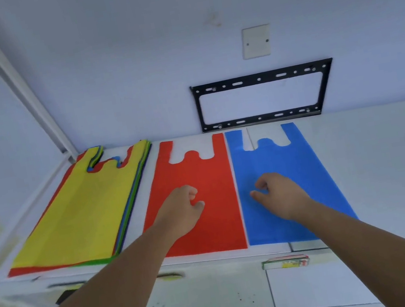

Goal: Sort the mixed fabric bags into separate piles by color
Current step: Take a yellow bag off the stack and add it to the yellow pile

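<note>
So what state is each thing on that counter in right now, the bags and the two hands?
Mixed stack: unsorted, yellow bag on top, at the left.
Red bag: flat, alone, beside the stack.
Blue bag: flat, alone, right of the red.
Left hand: over the red bag, fingers curled, holding nothing.
Right hand: over the blue bag, fingers curled, holding nothing.

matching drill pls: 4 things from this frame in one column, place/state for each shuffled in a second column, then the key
Things
1. mixed stack
2. red bag
3. blue bag
4. black bracket

Places or states
A. flat on the table, under the right hand
B. on the wall above the table
C. far left, yellow bag on top
D. flat in the middle, under the left hand

Pairs: 1-C, 2-D, 3-A, 4-B
</note>
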Tool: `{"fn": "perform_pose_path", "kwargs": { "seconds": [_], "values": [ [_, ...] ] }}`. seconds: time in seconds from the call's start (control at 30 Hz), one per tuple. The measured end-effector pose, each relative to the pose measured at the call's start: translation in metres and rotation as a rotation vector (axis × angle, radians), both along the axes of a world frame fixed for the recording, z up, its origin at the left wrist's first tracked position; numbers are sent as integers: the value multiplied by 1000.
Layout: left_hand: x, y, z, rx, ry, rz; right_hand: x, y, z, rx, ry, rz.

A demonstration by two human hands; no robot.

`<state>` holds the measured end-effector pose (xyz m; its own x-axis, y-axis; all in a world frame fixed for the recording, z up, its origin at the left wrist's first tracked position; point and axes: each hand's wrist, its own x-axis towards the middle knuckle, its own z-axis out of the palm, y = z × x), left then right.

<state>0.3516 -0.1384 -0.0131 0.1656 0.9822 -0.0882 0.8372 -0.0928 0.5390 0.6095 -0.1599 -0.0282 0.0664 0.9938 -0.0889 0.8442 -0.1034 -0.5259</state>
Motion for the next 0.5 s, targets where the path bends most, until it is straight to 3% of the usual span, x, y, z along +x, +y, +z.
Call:
{"fn": "perform_pose_path", "kwargs": {
  "seconds": [0.3, 0.5],
  "values": [
    [-193, 11, -1, 39, -4, -16, -210, 12, 0, 98, 244, 111],
    [-294, 10, -13, -69, 63, -154, -333, 1, -1, -171, 734, -116]
  ]
}}
